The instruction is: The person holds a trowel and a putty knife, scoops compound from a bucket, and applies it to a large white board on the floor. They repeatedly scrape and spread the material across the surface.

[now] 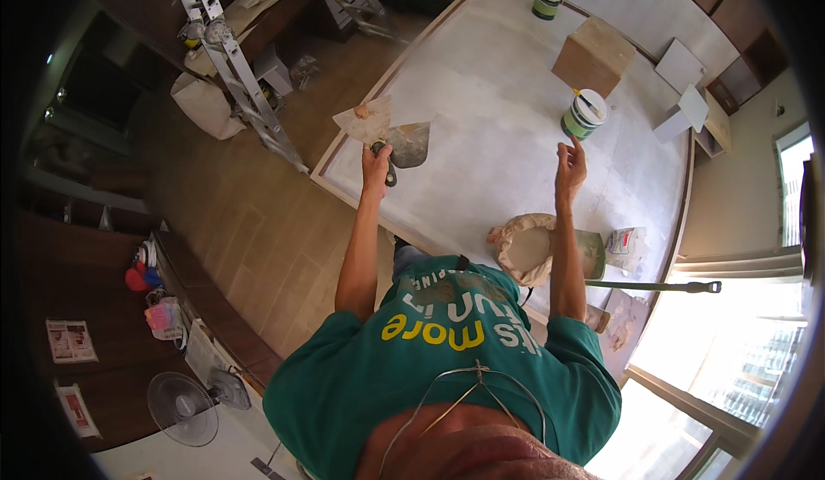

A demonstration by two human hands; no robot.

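My left hand (375,164) grips two wide putty knives (406,145) by their dark handles, their blades fanned apart, one with a light smear on it. My right hand (571,166) is raised with the index finger stretched out and the others partly bent, holding nothing visible. Just beyond its fingertips stands a white and green bucket (581,126) with a small yellow-handled tool on top. An opened paper sack of grey powder (528,252) sits by my right forearm, beside a green container (589,248) and a plastic bag (624,248) on a white platform (464,76).
A second bucket (546,6), a cardboard box (593,59) and white boards (679,67) are at the platform's far and right side. An aluminium ladder (249,93) stands left, near a white sack (204,106). A fan (183,407) is behind me at lower left; a long green strip (653,285) lies right.
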